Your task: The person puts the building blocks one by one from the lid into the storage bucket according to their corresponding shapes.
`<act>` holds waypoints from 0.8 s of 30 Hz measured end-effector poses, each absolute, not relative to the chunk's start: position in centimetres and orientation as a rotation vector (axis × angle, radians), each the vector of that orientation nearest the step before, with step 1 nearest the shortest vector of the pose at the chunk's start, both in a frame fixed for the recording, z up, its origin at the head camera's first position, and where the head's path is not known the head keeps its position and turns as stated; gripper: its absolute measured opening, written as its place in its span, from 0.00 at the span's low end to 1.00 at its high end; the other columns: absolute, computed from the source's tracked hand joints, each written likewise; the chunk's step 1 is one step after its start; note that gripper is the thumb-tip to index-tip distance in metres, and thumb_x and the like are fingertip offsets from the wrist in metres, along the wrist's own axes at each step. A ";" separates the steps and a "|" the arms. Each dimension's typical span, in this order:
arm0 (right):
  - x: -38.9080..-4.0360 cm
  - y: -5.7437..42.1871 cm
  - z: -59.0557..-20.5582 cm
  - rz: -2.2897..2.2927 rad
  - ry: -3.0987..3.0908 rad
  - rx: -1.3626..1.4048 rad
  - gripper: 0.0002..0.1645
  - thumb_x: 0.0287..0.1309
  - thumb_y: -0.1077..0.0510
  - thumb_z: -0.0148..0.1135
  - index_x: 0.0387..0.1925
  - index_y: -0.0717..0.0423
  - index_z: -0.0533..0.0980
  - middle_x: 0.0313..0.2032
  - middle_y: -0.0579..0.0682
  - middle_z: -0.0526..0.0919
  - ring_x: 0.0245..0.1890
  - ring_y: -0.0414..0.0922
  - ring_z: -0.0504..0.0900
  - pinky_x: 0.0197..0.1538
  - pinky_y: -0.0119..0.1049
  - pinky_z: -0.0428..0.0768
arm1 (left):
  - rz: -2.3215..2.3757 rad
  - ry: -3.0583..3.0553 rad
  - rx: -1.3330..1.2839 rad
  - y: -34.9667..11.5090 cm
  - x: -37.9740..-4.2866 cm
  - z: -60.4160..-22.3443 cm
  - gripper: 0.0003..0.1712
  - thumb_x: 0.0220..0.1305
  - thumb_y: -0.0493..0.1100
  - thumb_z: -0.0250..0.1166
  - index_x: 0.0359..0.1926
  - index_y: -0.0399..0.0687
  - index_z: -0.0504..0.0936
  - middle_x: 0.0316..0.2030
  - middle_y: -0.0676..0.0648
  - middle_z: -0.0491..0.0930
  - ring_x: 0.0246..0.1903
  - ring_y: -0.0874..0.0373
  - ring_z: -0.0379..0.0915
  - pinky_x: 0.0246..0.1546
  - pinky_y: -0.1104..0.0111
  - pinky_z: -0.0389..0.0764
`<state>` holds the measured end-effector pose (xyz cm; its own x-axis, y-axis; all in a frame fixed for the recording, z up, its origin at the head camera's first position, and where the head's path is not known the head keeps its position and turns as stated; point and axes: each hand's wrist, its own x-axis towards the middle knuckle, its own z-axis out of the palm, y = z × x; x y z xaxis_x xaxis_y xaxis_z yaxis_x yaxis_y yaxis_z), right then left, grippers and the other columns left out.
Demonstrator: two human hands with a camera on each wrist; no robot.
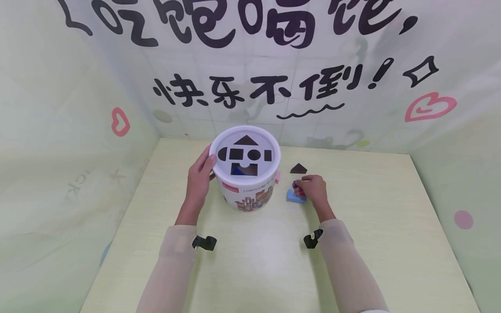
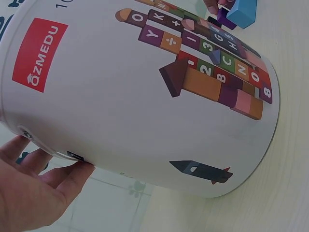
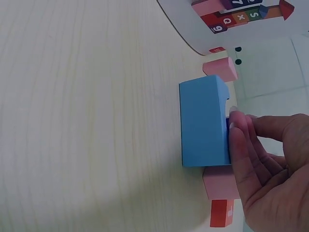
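A white lidded bucket (image 1: 250,191) printed with toy blocks stands on the table. Its lid (image 1: 250,143) has several shaped cut-outs, and something blue shows through the front one. My left hand (image 1: 201,178) holds the bucket's left side, thumb at the lid rim and fingertips against the wall in the left wrist view. To the bucket's right, my right hand (image 1: 314,190) pinches a small purple block (image 1: 295,184) just over a light-blue notched block (image 3: 203,123). In the right wrist view, the fingers and blue block hide most of the purple piece.
A dark triangular block (image 1: 298,168) lies behind my right hand. One pink block (image 3: 219,68) sits beside the bucket; another pink block (image 3: 221,182) and a red block (image 3: 221,213) show past the blue one. Printed wall sheets (image 1: 250,117) border the table.
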<state>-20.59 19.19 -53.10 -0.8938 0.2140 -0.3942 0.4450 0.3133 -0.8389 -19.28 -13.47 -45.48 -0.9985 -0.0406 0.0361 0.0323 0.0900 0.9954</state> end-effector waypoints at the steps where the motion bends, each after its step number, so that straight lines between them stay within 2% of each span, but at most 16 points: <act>1: -20.6 19.2 -53.0 -1.606 2.378 0.605 0.23 0.62 0.60 0.62 0.54 0.71 0.75 0.25 0.54 0.85 0.19 0.38 0.82 0.28 0.29 0.84 | -2.084 -2.277 0.008 -13.5 -19.3 -45.5 0.29 0.68 0.65 0.55 0.68 0.73 0.68 0.65 0.53 0.72 0.60 0.52 0.73 0.58 0.54 0.77; 8: -20.5 19.0 -52.8 -1.519 2.416 0.602 0.16 0.60 0.58 0.66 0.41 0.70 0.81 0.22 0.52 0.85 0.18 0.38 0.81 0.26 0.29 0.84 | -2.090 -2.267 -0.002 -13.4 -19.3 -45.5 0.28 0.69 0.63 0.55 0.68 0.72 0.68 0.65 0.52 0.71 0.61 0.51 0.72 0.58 0.53 0.77; 16: -20.7 18.7 -52.9 -1.422 2.457 0.578 0.15 0.57 0.57 0.69 0.37 0.68 0.83 0.20 0.52 0.85 0.17 0.38 0.82 0.26 0.30 0.84 | -2.082 -2.273 -0.004 -13.4 -19.3 -45.6 0.28 0.68 0.64 0.55 0.68 0.72 0.68 0.65 0.53 0.72 0.60 0.53 0.73 0.58 0.54 0.77; 24: -20.9 18.0 -52.6 -1.216 2.540 0.584 0.12 0.54 0.55 0.69 0.29 0.63 0.85 0.16 0.49 0.82 0.15 0.39 0.79 0.22 0.28 0.77 | -2.082 -2.275 -0.001 -13.4 -19.4 -45.5 0.29 0.69 0.64 0.54 0.69 0.71 0.68 0.65 0.51 0.72 0.60 0.51 0.73 0.58 0.53 0.77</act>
<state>-20.94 17.98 -52.56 -0.8839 0.2416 -0.4004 0.4634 0.5676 -0.6806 -19.35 -13.43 -45.48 -0.9983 -0.0386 0.0431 0.0395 0.0894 0.9952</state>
